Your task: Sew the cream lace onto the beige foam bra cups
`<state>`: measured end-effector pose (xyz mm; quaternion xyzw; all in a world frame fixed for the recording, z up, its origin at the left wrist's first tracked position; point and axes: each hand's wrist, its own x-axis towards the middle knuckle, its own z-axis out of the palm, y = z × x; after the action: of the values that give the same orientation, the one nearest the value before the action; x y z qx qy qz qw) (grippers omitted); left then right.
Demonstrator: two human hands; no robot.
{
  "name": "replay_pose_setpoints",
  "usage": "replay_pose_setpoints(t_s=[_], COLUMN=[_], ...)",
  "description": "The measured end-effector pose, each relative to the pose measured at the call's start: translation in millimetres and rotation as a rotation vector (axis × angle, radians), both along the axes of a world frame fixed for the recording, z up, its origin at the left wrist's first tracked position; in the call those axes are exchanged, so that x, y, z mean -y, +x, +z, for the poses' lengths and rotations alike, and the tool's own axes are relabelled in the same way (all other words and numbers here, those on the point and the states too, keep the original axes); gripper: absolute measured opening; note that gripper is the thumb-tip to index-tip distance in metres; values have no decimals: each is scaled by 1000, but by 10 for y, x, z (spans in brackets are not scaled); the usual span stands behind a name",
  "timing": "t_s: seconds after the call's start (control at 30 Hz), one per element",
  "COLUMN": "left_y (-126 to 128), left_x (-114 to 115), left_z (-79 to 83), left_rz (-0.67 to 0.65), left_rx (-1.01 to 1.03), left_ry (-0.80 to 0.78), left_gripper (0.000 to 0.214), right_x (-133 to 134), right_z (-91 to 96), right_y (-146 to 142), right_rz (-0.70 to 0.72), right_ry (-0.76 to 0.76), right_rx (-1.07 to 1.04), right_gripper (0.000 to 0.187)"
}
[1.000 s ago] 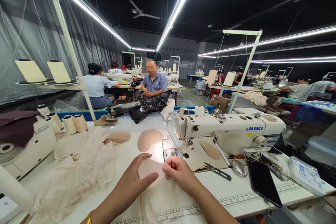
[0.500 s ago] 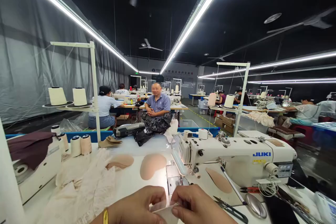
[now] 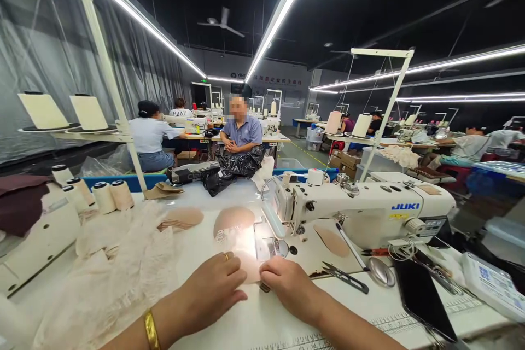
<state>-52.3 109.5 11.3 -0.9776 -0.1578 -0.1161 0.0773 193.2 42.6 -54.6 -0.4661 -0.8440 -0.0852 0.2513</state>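
Left hand (image 3: 213,290) lies flat on, right hand (image 3: 289,284) pinches, a soft, light beige fabric piece (image 3: 248,267), likely best held by its edges

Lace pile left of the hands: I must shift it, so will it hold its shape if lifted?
Probably floppy: the lace pile lies crumpled in soft folds. Likely light, since it looks thin and openwork. It may snag on the thread spools beside it.
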Motion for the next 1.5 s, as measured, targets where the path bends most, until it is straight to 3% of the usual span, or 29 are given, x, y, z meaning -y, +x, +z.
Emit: replay_pose_setpoints(t_s=[0.13,0.3,0.5,0.67,0.93,1.13,1.3,1.5], left_y=[383,700,705,743,789,776,795,843], left_x=[-94,-158,-149,-158,-141,-125,-118,-191], left_z=[-3,-153,-380,-447,-582,-520,-407,-414], left_rz=[-54,39,-71,-76,-89,-94,-146,-160], left_rx=[-80,-124,24,84,230,197,147,174], left_ry=[42,26,40,-19,-56,-107,-144,-181], left_gripper=[25,26,22,21,21,24,23,22], right_x=[-87,-104,37,67,85,85,77,51], right_z=[19,59,141,236,231,229,177,99], right_y=[323,586,660,694,717,711,703,691], right_rz=[76,118,101,129,169,174,83,13], right_ry=[-55,-53,-70,-143,-178,-187,-223,-204], right_rx=[31,-5,-51,-86,-143,-161,-140,-129], right_gripper=[23,30,36,40,38,38,39,36])
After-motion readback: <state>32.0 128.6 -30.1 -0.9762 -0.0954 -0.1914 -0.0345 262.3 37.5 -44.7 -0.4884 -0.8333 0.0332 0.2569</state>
